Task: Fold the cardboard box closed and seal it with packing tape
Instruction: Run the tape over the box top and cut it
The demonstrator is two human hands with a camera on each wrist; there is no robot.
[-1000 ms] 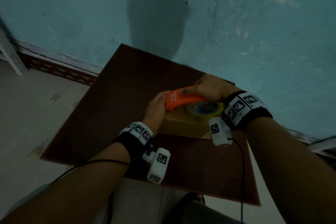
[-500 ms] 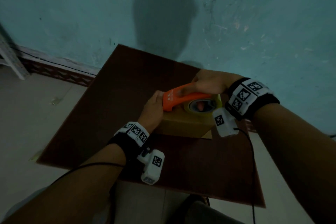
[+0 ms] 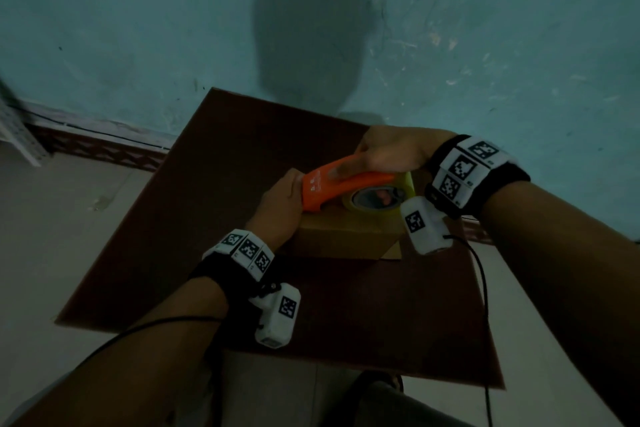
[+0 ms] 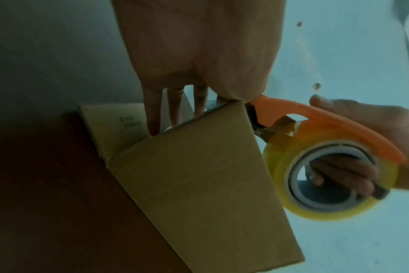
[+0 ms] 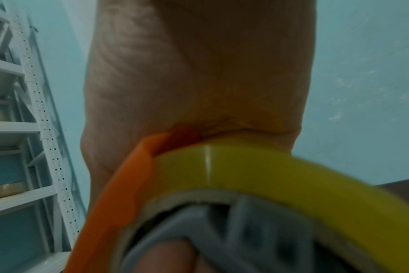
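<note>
— Two hands in my feed, both on the job. What do you see of the box?

— I have the cardboard box sitting on the dark brown table, towards its far right part, close to the blue-green wall. From my left wrist view its top flaps look folded down.

— And the left hand?

— My left hand lies on the left end of the box. In the left wrist view its fingers run straight down over the far edge, pressing there, not curled round anything.

— The right?

— My right hand has the orange tape dispenser firmly gripped: thumb on top of the orange handle, fingers tucked through the core of the yellowish tape roll. The dispenser's front end sits at the box's left top edge, just beside the left hand. I cannot tell whether a strip is already stuck down.

— Anything else in frame?

— I see a white metal shelf by the wall in the right wrist view.
</note>
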